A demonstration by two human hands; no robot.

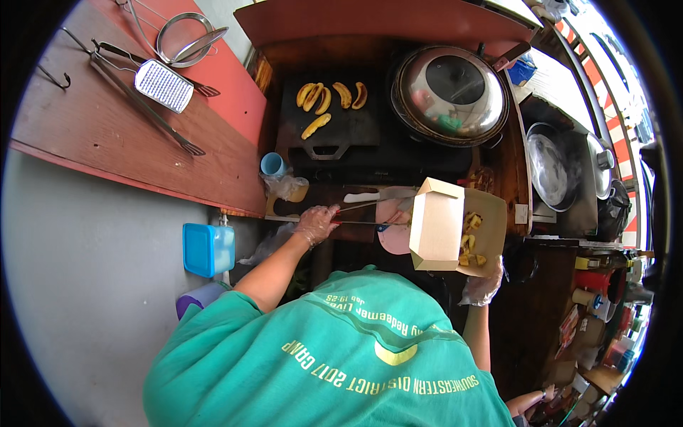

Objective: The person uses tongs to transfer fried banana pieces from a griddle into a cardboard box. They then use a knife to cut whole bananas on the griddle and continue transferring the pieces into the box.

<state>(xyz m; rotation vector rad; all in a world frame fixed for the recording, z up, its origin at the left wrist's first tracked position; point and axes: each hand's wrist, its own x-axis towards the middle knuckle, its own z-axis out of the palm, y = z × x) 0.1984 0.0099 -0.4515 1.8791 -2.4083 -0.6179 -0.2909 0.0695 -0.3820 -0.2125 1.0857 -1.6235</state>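
Observation:
My left hand (316, 224), in a clear plastic glove, grips red-handled metal tongs (368, 222); their far ends pass out of sight near the box lid. At the right, my gloved right hand (484, 283) holds a cardboard takeaway box (493, 224) by its near corner. The box's lid (437, 227) stands open on its left side, and browned banana pieces (468, 244) lie inside. Under the tongs is a pink cutting board (392, 243) with a knife on it. Several peeled, browned bananas (316, 126) rest on a black griddle (363, 128) beyond my hands.
Right of the griddle stands a lidded round pan (451, 96). A white-handled knife (363, 197), a blue cup (272, 164) and a plastic bag (283, 186) lie nearby. A grater (164, 85) hangs at left, above a blue-lidded container (208, 250). Another person's arm (531, 401) shows lower right.

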